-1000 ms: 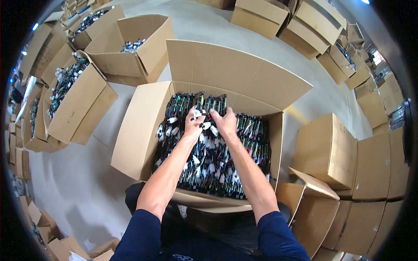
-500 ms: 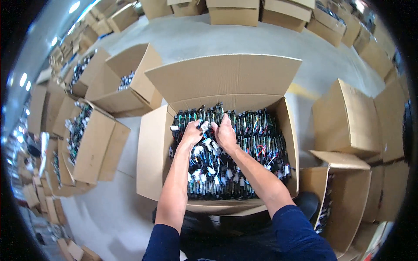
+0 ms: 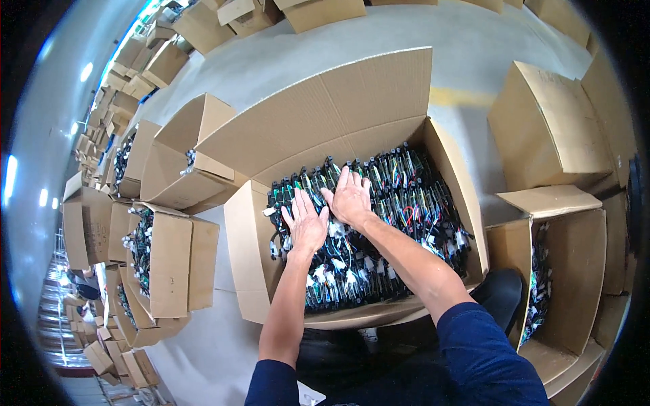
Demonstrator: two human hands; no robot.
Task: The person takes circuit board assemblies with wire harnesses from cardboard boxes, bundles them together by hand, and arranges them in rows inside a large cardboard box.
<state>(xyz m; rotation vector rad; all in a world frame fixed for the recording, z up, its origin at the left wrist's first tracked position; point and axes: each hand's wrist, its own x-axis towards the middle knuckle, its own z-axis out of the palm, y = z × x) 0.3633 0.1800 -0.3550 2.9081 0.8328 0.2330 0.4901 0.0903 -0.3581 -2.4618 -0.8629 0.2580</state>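
Note:
An open cardboard box (image 3: 345,108) stands in front of me, packed with dense rows of wire harnesses (image 3: 406,210). These have black parts, coloured wires and white connectors. My left hand (image 3: 307,227) lies palm down on the bundles at the left of the box, fingers spread. Beside it and slightly farther away, my right hand (image 3: 351,197) also presses flat on the harnesses with its fingers stretched out. Neither hand grips anything. A pale connector (image 3: 269,211) sticks out near the left wall of the box.
Several open boxes of similar harnesses stand on the left, among them one close by (image 3: 169,264). At the right are a tall box (image 3: 542,128) and an open one (image 3: 569,277) with harnesses inside. More cartons (image 3: 325,13) line the far floor.
Both hands have opened from a closed pose around white connectors and now lie flat on the bundles. The view has turned, so the box appears tilted.

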